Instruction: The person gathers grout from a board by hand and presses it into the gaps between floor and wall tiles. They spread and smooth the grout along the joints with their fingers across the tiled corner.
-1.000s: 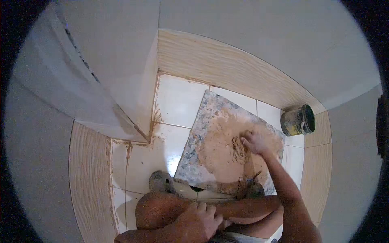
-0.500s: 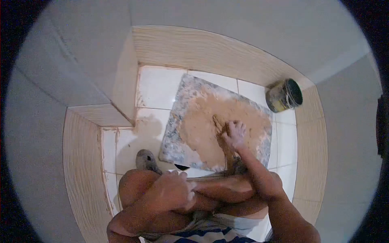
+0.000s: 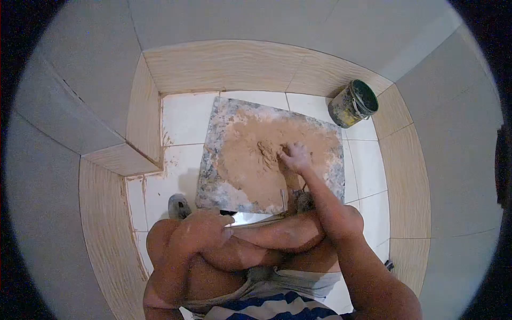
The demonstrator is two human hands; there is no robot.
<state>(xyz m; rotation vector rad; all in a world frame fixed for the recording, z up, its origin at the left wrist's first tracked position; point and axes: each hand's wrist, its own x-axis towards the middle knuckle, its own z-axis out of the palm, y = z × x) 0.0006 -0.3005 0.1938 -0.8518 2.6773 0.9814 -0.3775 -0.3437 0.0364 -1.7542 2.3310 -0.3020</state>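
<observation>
Right hand (image 3: 296,157) is down in the paste (image 3: 248,162), fingers loosely spread and pressed into it, nothing gripped that I can see; fingertips are smeared with the brown mix. Paste sits as a wide, rough patch covering most of the slab (image 3: 213,186), thickest around the middle, ridged just left of the hand. The slab is a speckled grey square lying flat on the white floor (image 3: 184,117), turned slightly off the tile grid, with its near edge just in front of the knees. Left hand (image 3: 205,226) lies palm-down over the left knee, fingers relaxed, holding nothing. The person is crouched, right forearm reaching out over the right knee to the slab. A foot (image 3: 178,205) shows beside the slab's near-left corner. Bucket (image 3: 353,104) is tipped on its side in the far right corner, mouth facing right, well apart from the hand. Wood-look skirting (image 3: 224,64) runs around the floor edges. There's a small pale object at the slab's near edge; can't tell what it is.
</observation>
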